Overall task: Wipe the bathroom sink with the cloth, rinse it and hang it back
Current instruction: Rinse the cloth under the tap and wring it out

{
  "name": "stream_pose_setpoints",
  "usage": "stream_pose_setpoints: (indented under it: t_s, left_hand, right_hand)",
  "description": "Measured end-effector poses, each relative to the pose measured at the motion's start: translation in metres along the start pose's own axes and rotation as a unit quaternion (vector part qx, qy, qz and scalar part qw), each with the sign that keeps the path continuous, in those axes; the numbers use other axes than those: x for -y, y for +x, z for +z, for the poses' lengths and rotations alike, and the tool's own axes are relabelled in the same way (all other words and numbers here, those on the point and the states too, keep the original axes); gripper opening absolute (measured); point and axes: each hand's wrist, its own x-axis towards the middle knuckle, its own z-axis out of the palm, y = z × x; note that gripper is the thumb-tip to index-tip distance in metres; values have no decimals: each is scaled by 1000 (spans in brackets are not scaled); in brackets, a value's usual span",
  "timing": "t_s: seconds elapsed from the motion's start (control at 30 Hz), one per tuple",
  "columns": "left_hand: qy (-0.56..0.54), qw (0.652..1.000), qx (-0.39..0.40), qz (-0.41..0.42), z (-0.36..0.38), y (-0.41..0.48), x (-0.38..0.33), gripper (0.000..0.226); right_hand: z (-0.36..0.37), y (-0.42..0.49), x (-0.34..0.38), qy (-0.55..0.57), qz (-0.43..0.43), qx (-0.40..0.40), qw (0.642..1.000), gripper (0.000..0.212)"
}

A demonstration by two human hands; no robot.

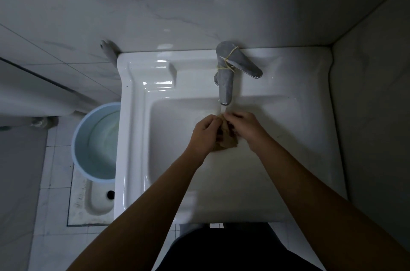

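A small brown cloth (227, 140) is bunched between both hands over the basin of the white sink (137, 137). My left hand (205, 134) grips its left side and my right hand (244, 126) grips its top and right side. A thin stream of water falls from the spout of the chrome tap (226, 79) onto the cloth's upper end. The tap has a rubber band around its body, and its lever points right. Most of the cloth is hidden by my fingers.
A light blue bucket (95, 142) holding water stands on the floor left of the sink, above a squat pan (95, 202). Tiled walls close in behind and to the right. A small hook-like fitting (108, 47) sits on the wall at the sink's back left corner.
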Motion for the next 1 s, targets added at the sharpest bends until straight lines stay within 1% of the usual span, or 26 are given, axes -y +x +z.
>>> stream_pose_setpoints:
  t_s: [0.07, 0.1, 0.17, 0.23, 0.33, 0.43, 0.5, 0.6, 0.67, 0.73, 0.77, 0.9, 1.0]
  left_hand:
    - [-3, 1000, 4, -16, 0, 0, -3, 30]
    - [0, 1000, 1, -21, 0, 0, -4, 31]
    - [12, 1000, -16, -24, -1, 0, -6, 32]
    - [17, 999, -37, -14, -2, 2, -6, 31]
    - [-14, 999, -37, -26, -2, 4, -12, 28]
    - [-89, 993, -10, -72, -2, 5, -20, 29]
    - [-77, 995, -13, -68, -4, 7, -22, 35]
    - [-8, 998, -36, -40, -11, 12, -21, 38]
    - [6, 998, -44, -40, -17, 14, -21, 34]
    - [23, 998, -44, -35, -21, 17, -20, 30]
    - [26, 998, -42, -31, -22, 18, -20, 28]
    - [-2, 999, -30, -24, -23, 18, -22, 26]
    - [-26, 998, -57, -26, -28, 16, -17, 22]
  right_hand:
    - [2, 3, 3, 34, -21, -12, 999, 4]
    - [3, 4, 4, 41, -35, -19, 998, 4]
    - [5, 5, 8, 47, -45, -17, 998, 6]
    - [6, 8, 10, 49, -32, -17, 998, 11]
    - [1, 12, 7, -9, -25, -12, 1000, 15]
    - [-5, 11, 0, -63, -57, 36, 996, 12]
    - [-7, 11, -2, -63, -82, 45, 994, 16]
    - [-10, 12, 0, -57, -126, -1, 990, 15]
    - [-14, 13, 0, -48, -135, -29, 989, 19]
    - [-15, 12, 0, -78, -150, -45, 985, 24]
    - [-15, 12, 0, -88, -152, -46, 983, 24]
    - [-14, 9, 0, -62, -134, -58, 987, 18]
    - [-17, 10, -7, -80, -153, -71, 982, 13]
